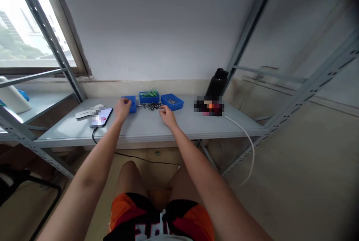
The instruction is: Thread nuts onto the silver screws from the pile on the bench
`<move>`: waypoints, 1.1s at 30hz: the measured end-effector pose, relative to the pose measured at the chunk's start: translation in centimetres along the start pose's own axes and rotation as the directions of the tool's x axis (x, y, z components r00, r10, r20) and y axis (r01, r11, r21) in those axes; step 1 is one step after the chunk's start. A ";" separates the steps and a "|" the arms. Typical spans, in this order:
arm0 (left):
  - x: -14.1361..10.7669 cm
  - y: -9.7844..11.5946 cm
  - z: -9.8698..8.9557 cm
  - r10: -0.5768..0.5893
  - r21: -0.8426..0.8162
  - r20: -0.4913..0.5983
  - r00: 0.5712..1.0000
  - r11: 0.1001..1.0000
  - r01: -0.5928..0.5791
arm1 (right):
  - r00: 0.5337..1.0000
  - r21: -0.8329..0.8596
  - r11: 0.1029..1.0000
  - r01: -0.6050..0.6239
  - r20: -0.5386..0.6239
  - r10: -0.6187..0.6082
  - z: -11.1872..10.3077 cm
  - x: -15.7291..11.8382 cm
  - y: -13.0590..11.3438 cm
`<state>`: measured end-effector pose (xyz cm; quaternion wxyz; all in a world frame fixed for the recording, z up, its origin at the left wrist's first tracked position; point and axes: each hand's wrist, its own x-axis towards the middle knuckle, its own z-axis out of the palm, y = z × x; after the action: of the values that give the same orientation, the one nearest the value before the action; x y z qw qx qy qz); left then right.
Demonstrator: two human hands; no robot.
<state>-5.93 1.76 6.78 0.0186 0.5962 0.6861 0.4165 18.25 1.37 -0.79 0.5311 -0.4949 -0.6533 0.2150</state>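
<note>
My left hand (122, 110) is at the left blue tray (133, 105), its fingers curled together over the rim. Whatever it may hold is too small to make out. Close to the right end of a loose pile of small dark and silvery metal parts (150, 106), which look like screws, my right hand (168, 117) has thumb and forefinger pinched. I cannot make out anything between them. Behind the pile stands a blue tray (149, 100) with green strip-like pieces (151, 93). The right blue tray (177, 105) contains small silvery parts (171, 101).
On the grey shelf (143, 127) at left lie a phone (105, 117) with a cable and a white flat object (84, 114). To the right are a black bottle (217, 85) and a blurred dark-red item (209, 107) beside a white cable (249, 140). Metal uprights flank the shelf.
</note>
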 end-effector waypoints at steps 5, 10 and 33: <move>1.0 -0.5 -0.4 0.000 0.325 0.110 0.994 0.945 -0.036 | 0.999 -0.024 0.999 -0.028 0.040 0.029 0.0 0.0 0.0; -1.1 1.0 0.1 0.039 0.448 0.158 0.987 0.887 -0.107 | 0.999 -0.037 0.999 -0.034 0.042 0.035 0.1 0.0 0.1; -1.9 4.9 7.7 -0.038 0.155 0.159 0.987 0.988 0.013 | 0.995 -0.148 0.989 -0.016 0.097 0.031 0.1 -0.2 -0.5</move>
<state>2.56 4.16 3.79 0.0337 0.6187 0.7200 0.3125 17.95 1.00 -0.49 0.4575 -0.5292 -0.6869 0.1967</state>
